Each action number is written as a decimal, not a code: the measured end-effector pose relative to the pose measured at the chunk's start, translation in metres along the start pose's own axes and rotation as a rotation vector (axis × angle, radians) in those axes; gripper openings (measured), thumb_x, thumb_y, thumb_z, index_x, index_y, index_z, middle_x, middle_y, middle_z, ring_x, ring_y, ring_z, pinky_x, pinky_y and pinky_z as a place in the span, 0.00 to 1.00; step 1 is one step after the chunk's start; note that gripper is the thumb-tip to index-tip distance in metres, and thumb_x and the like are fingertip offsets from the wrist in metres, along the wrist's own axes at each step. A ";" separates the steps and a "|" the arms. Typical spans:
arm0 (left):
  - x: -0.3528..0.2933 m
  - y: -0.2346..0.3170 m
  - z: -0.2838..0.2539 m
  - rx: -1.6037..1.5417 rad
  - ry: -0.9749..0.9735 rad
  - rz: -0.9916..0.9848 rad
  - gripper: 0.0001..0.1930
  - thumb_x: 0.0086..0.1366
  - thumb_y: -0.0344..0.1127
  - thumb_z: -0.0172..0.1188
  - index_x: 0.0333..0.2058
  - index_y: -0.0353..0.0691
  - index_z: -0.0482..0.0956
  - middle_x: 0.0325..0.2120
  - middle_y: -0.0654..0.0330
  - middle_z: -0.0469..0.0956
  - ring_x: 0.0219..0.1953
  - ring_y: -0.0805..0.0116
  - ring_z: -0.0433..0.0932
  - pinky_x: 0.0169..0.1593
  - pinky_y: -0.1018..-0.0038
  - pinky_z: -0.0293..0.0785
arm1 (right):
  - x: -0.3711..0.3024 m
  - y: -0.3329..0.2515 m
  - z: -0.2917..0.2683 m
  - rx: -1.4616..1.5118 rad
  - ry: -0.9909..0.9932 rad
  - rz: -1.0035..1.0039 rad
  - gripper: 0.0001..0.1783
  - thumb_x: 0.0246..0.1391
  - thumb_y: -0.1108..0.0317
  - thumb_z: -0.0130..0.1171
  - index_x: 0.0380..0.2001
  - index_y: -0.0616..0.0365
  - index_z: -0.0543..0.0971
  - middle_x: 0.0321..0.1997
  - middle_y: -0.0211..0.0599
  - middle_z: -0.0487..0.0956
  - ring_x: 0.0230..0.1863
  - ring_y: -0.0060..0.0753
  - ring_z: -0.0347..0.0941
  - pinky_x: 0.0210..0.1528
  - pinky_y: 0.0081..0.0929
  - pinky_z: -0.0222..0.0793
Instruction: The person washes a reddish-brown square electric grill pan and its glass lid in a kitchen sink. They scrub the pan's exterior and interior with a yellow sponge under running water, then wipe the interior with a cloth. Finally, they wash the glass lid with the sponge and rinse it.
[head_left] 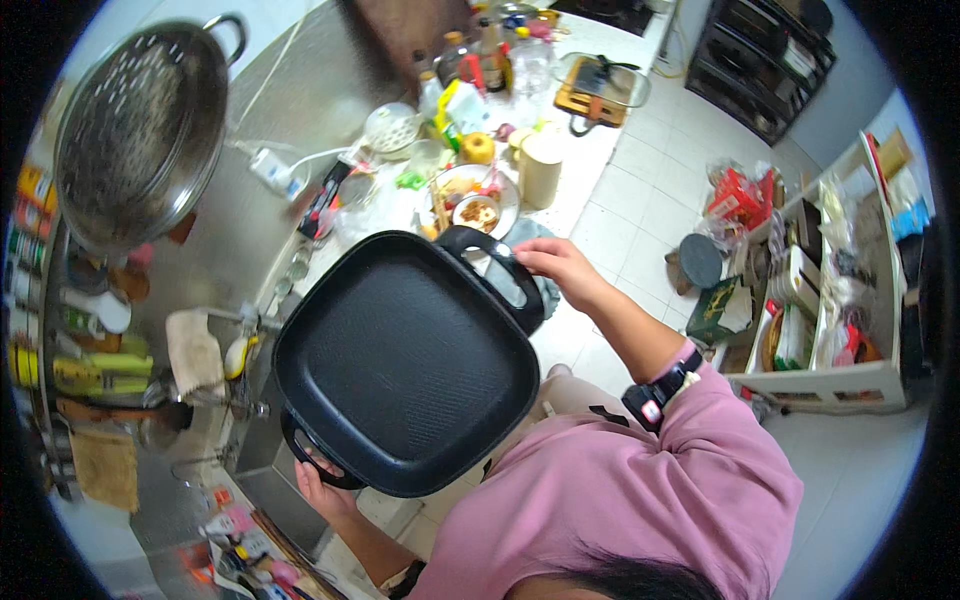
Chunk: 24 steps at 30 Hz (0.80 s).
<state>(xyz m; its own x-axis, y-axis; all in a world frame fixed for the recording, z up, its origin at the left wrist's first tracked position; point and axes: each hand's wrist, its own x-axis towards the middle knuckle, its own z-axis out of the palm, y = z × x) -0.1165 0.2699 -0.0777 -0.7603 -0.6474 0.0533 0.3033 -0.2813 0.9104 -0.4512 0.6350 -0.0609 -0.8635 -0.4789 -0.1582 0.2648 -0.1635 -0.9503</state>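
A square black griddle pan [405,360] with a textured inside fills the middle of the view, held up over the sink and counter. My left hand [322,488] grips its near loop handle from below at the lower left. My right hand [556,267] holds the far loop handle at the upper right, fingers curled over it. A black watch with a red tab sits on my right wrist, above a pink sleeve.
A large perforated metal colander [140,130] hangs at the upper left. The counter behind holds a plate with a small bowl [478,205], a yellow fruit [478,147], a beige cup [541,168], bottles and a chopping board [598,95]. A white shelf cart [830,290] stands on the right.
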 end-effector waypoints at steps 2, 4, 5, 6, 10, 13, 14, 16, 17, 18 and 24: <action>0.030 -0.002 0.041 0.021 -0.127 -0.013 0.14 0.71 0.37 0.47 0.48 0.34 0.69 0.25 0.64 0.72 0.29 0.79 0.70 0.33 0.81 0.66 | -0.026 -0.006 -0.042 -0.017 0.123 -0.071 0.17 0.55 0.62 0.59 0.43 0.63 0.78 0.39 0.32 0.80 0.41 0.23 0.74 0.50 0.22 0.67; 0.060 -0.012 0.094 0.063 -0.171 -0.021 0.14 0.71 0.38 0.48 0.48 0.33 0.70 0.25 0.64 0.72 0.29 0.78 0.70 0.35 0.79 0.66 | -0.047 -0.015 -0.088 -0.004 0.276 -0.103 0.17 0.55 0.65 0.58 0.44 0.64 0.78 0.39 0.34 0.80 0.41 0.25 0.75 0.50 0.24 0.68; 0.072 -0.019 0.124 0.059 -0.255 -0.014 0.14 0.71 0.37 0.49 0.47 0.32 0.70 0.25 0.64 0.72 0.30 0.78 0.70 0.36 0.79 0.66 | -0.058 -0.020 -0.112 0.018 0.324 -0.149 0.18 0.55 0.66 0.57 0.46 0.65 0.77 0.38 0.34 0.80 0.39 0.25 0.76 0.48 0.24 0.70; 0.081 -0.026 0.154 0.123 -0.262 -0.023 0.14 0.70 0.37 0.50 0.47 0.32 0.70 0.25 0.65 0.72 0.29 0.78 0.70 0.36 0.79 0.66 | -0.069 -0.025 -0.138 0.057 0.355 -0.208 0.18 0.55 0.66 0.57 0.46 0.66 0.76 0.38 0.35 0.80 0.39 0.25 0.76 0.48 0.24 0.70; 0.105 -0.075 0.292 0.103 -0.484 0.016 0.13 0.68 0.34 0.52 0.46 0.32 0.70 0.26 0.63 0.73 0.29 0.75 0.71 0.40 0.75 0.68 | -0.096 -0.036 -0.238 0.104 0.705 -0.384 0.17 0.54 0.69 0.59 0.46 0.68 0.77 0.38 0.35 0.80 0.38 0.25 0.75 0.46 0.22 0.68; 0.107 -0.127 0.403 0.010 -0.637 0.007 0.13 0.68 0.32 0.51 0.47 0.31 0.69 0.30 0.61 0.74 0.30 0.75 0.71 0.40 0.76 0.69 | -0.110 -0.053 -0.328 0.162 0.881 -0.475 0.17 0.54 0.71 0.60 0.46 0.67 0.76 0.34 0.34 0.80 0.33 0.23 0.74 0.42 0.20 0.69; 0.105 -0.148 0.444 0.013 -0.549 -0.053 0.13 0.69 0.33 0.50 0.47 0.31 0.70 0.27 0.62 0.73 0.29 0.75 0.71 0.40 0.76 0.69 | -0.115 -0.060 -0.356 0.263 0.971 -0.456 0.17 0.54 0.71 0.59 0.47 0.67 0.76 0.33 0.34 0.80 0.31 0.22 0.74 0.40 0.18 0.69; 0.095 -0.186 0.514 0.022 -0.490 -0.158 0.12 0.69 0.34 0.49 0.46 0.32 0.71 0.23 0.64 0.72 0.28 0.75 0.71 0.39 0.77 0.70 | -0.134 -0.077 -0.415 0.283 0.962 -0.496 0.16 0.56 0.70 0.57 0.47 0.66 0.75 0.35 0.33 0.80 0.32 0.22 0.75 0.39 0.19 0.70; 0.095 -0.206 0.551 0.004 -0.527 -0.179 0.12 0.69 0.34 0.49 0.45 0.32 0.72 0.23 0.64 0.72 0.27 0.75 0.71 0.39 0.77 0.71 | -0.142 -0.090 -0.445 0.283 0.976 -0.505 0.16 0.56 0.70 0.57 0.47 0.66 0.75 0.36 0.33 0.80 0.31 0.22 0.75 0.39 0.20 0.70; 0.094 -0.224 0.586 0.034 -0.543 -0.222 0.12 0.69 0.34 0.49 0.45 0.32 0.72 0.22 0.64 0.72 0.27 0.76 0.71 0.38 0.76 0.72 | -0.150 -0.101 -0.472 0.286 1.054 -0.466 0.16 0.56 0.71 0.57 0.47 0.66 0.75 0.36 0.33 0.80 0.31 0.23 0.75 0.40 0.20 0.71; 0.100 -0.311 0.737 0.113 -0.701 -0.368 0.12 0.69 0.35 0.50 0.45 0.34 0.73 0.21 0.67 0.70 0.25 0.78 0.69 0.38 0.78 0.70 | -0.156 -0.135 -0.600 0.400 1.118 -0.403 0.14 0.56 0.69 0.54 0.44 0.65 0.73 0.27 0.32 0.77 0.30 0.27 0.74 0.40 0.22 0.71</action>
<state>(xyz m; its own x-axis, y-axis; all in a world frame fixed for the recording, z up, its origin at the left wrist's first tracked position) -0.7103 0.8149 -0.0527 -0.9957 0.0794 -0.0472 -0.0685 -0.2920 0.9539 -0.6099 1.2490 -0.0684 -0.7524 0.6268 -0.2026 -0.1596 -0.4719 -0.8671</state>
